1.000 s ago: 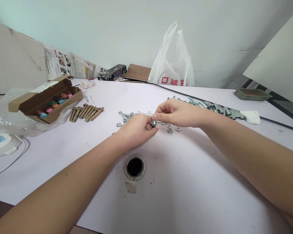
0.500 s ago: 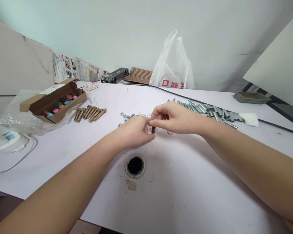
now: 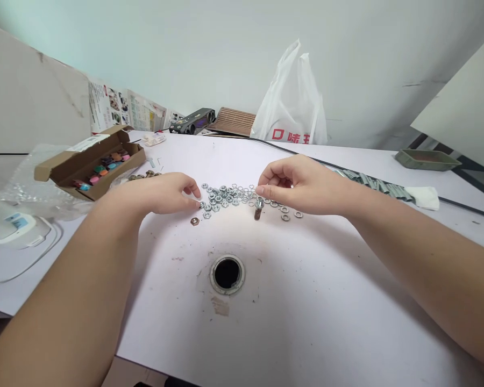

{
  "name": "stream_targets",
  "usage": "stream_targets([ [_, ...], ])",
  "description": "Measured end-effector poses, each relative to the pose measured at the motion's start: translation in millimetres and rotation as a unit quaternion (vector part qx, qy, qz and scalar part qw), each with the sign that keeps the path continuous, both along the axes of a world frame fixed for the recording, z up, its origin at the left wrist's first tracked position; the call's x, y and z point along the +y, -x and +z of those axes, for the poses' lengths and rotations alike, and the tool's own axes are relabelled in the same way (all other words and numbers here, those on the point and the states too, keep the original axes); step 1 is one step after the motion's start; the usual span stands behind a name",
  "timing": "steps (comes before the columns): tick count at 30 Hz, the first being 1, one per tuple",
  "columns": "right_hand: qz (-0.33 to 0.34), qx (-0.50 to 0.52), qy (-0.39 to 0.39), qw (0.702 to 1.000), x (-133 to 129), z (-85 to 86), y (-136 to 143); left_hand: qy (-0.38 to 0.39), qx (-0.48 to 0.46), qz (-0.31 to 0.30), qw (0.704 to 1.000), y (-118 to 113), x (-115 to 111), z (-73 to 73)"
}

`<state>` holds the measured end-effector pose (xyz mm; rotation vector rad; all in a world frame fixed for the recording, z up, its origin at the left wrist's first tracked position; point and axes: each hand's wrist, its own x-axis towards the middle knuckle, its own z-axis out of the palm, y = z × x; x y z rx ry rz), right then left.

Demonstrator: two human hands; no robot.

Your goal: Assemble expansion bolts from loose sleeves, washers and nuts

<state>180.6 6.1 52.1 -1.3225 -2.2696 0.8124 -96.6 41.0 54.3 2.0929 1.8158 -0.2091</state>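
My right hand (image 3: 292,185) pinches the top of a short bolt (image 3: 257,213) between thumb and fingers. The bolt hangs nearly upright, brownish below, with a silver piece around its upper part. Left of it, my left hand (image 3: 167,192) has thumb and index finger apart at the edge of a pile of silver hex nuts (image 3: 218,199). The thumb tip is close to one nut; whether it touches is unclear. A brownish nut (image 3: 194,221) lies just in front. Thin rings (image 3: 246,193) and flat washers (image 3: 285,217) spread below and beside my right hand.
Metal sleeves (image 3: 371,184) lie behind my right forearm, beside a white cloth (image 3: 423,198). Brassy bolts (image 3: 147,175) are partly hidden behind my left hand. An open cardboard box (image 3: 92,161) stands left. A round hole (image 3: 227,274) pierces the table (image 3: 290,301) in front.
My left hand has left the bolt and moved left to the nuts, its fingers opening. My right hand keeps hold of the bolt. More nuts and washers are now uncovered.
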Motion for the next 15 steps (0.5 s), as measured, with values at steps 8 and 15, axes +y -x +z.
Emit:
stream_targets([
  [8, -0.023, -0.009, -0.036, 0.999, -0.6, 8.0, -5.5, 0.050, -0.013, -0.044, 0.998, -15.4, -2.5, -2.2],
  [15, -0.020, 0.001, -0.049, 0.999, -3.7, 9.4, -3.7, 0.025, -0.046, -0.061, 0.997, -4.9, 3.6, -11.9],
])
